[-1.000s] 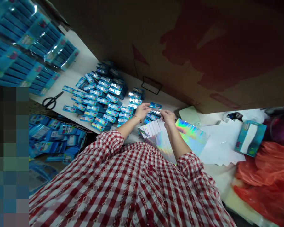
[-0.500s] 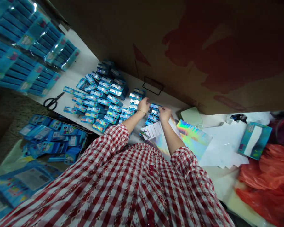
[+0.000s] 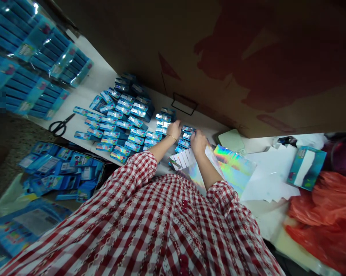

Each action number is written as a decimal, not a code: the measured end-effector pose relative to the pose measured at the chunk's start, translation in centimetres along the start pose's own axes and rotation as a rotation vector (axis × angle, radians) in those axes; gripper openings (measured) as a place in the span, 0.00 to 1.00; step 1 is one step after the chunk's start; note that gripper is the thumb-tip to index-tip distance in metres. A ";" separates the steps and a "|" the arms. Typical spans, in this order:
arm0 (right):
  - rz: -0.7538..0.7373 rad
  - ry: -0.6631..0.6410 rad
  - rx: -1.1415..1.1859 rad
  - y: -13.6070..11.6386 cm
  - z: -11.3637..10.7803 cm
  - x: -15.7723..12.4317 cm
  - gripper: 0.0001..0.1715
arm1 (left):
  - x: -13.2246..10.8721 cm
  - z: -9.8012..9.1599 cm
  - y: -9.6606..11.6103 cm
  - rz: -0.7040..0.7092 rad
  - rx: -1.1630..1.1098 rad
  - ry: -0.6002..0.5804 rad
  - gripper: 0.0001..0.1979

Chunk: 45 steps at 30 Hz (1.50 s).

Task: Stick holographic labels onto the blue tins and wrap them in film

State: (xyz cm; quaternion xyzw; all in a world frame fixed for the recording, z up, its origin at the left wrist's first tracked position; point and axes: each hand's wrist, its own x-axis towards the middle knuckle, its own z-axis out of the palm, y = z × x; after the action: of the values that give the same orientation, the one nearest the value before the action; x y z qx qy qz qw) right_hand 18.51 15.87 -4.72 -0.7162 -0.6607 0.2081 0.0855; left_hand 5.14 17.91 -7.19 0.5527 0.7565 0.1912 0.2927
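Note:
My left hand (image 3: 173, 129), fingers bent together, is in the gap between two short rows of small blue boxes. Beside it on the left stand boxes (image 3: 163, 117) with shiny strips on top. My right hand (image 3: 198, 142) has its fingers drawn together at the right side of the other row of blue boxes (image 3: 184, 143). What lies between the fingertips of either hand is too small to make out. Below my right wrist is a shiny sticker sheet (image 3: 183, 159) with pale strips. A rainbow-coloured foil sheet (image 3: 233, 166) lies just right of my forearm.
Many blue boxes (image 3: 115, 122) stand packed on the white table to the left, near black scissors (image 3: 60, 125). A carton (image 3: 132, 38) walls off the back. Loose blue boxes (image 3: 63, 168) fill a container lower left. White sheets (image 3: 267, 172) and a red plastic bag (image 3: 322, 222) lie right.
My right hand has shifted slightly left and down, its fingers now closer over the row of boxes. My left hand has stayed nearly in place. The whole view has shifted a little.

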 end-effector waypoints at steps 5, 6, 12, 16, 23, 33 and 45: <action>-0.183 -0.005 -0.142 0.4 -0.6 -0.8 0.25 | -1.4 -0.1 0.4 0.022 -0.006 -0.007 0.19; -0.187 0.008 -0.130 0.5 -0.7 -0.6 0.25 | -1.6 -0.1 0.4 0.025 -0.007 -0.018 0.20; -0.319 -0.095 -0.029 1.0 -1.3 2.2 0.25 | -1.9 -0.3 0.5 0.059 0.009 -0.047 0.21; -0.382 -0.178 -0.003 1.3 -1.4 3.9 0.20 | -1.8 -0.3 0.7 0.076 0.017 -0.082 0.20; -0.367 -0.255 0.007 0.7 -1.7 5.3 0.11 | -1.9 -0.7 1.3 0.074 0.124 -0.153 0.23; -0.068 -0.332 -0.089 -0.6 -1.4 5.4 0.13 | -0.9 -1.1 1.7 0.067 0.250 -0.240 0.20; -0.393 -0.201 -0.405 0.8 -2.6 1.2 0.23 | -2.0 -0.9 1.7 0.139 0.320 -0.165 0.17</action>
State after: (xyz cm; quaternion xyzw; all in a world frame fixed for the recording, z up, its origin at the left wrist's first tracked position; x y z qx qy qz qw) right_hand 20.34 17.33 -2.93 -0.5528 -0.8199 0.1215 -0.0863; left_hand 6.23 16.57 -5.00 0.6568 0.7108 0.0422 0.2484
